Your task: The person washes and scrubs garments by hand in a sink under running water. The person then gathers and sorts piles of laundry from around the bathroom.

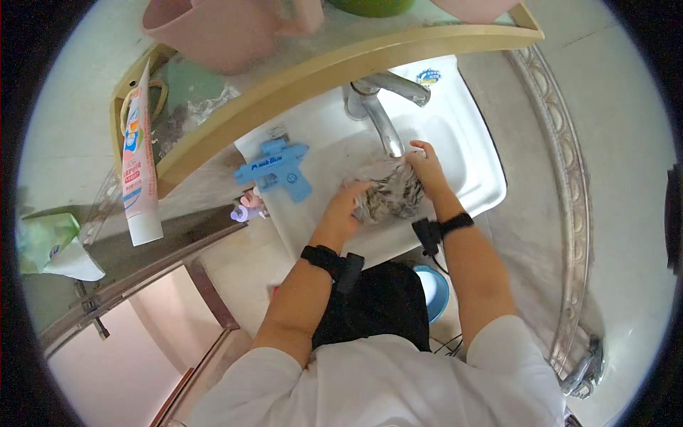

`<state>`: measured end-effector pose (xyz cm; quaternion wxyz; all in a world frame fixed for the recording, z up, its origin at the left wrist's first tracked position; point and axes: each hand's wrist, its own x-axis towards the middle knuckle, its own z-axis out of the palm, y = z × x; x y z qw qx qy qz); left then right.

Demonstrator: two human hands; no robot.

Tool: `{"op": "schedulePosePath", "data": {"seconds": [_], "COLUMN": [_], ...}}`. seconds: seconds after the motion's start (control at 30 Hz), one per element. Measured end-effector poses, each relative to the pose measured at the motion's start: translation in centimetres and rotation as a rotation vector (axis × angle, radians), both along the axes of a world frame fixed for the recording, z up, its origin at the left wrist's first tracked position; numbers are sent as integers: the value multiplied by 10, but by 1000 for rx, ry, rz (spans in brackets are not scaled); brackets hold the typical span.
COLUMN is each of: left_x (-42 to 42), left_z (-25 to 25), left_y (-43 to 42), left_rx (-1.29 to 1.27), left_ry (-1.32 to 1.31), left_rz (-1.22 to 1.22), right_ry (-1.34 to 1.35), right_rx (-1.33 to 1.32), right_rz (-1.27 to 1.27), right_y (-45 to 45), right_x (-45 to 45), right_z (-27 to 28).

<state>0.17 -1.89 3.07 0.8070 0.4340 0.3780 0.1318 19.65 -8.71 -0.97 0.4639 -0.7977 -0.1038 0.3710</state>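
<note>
Under the chrome faucet (385, 132), in the white sink (469, 160), lies a wet-looking grey bundle with black streaks (393, 191); it resembles a cloth or fur, and I cannot tell which. My left hand (346, 204), a little blurred, grips its left side. On the upper right side, my right hand (427, 171) holds the bundle with the fingers bent over it, close to the spout. Part of the bundle is hidden by my fingers. A light blue toy gun (279, 169) rests on the sink's left rim.
Above the sink runs a yellowish-edged shelf (341, 60) with a pink cup (220, 35), a green container (373, 6) and a toothpaste tube (141, 167). Small pink and purple items (249, 205) sit left of the sink. A blue basin (435, 290) stands below.
</note>
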Motion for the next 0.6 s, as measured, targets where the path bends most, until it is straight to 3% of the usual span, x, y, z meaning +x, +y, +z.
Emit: {"op": "schedulePosePath", "data": {"seconds": [0.03, 0.07, 0.1, 0.13, 0.2, 0.23, 0.33, 0.4, 0.43, 0.47, 0.5, 0.53, 0.6], "left_x": [4, 13, 19, 21, 21, 22, 22, 18, 15, 21, 24, 26, 25], "left_z": [-5, -12, -16, -16, -14, -23, -99, -130, -117, -86, -57, -35, -1], "left_y": [9, 19, 23, 18, 6, 5, 0, -2, -5, -2, 1, 2, -8], "left_rx": [-2, -412, -821, -826, -519, -519, 267, 789, 782, 50, -679, -669, -618], "left_ry": [-2, 134, 274, 272, -183, -182, -108, -49, -40, -46, -43, -39, -31], "left_rz": [4, 241, 474, 469, 354, 350, 49, -153, -159, -2, 156, 157, 146], "right_ry": [82, 165, -526, -622, -950, -951, -1021, -817, -676, -541, -510, -485, -511], "right_rx": [150, 295, 296, 356, 161, 159, 180, 9, -94, -188, -240, -284, -323], "right_rz": [51, 94, 466, 481, 620, 617, 546, 478, 344, 209, 279, 349, 358], "right_y": [1, -1, -3, 5, 9, 14, 20, 21, 22, 25, 22, 21, 17], "right_x": [-22, -44, -60, -85, -116, -119, -116, -98, -87, -72, -56, -39, -20], "right_z": [31, 49, 35, 62, 80, 79, 75, 64, 37, 14, 26, 41, 10]}}
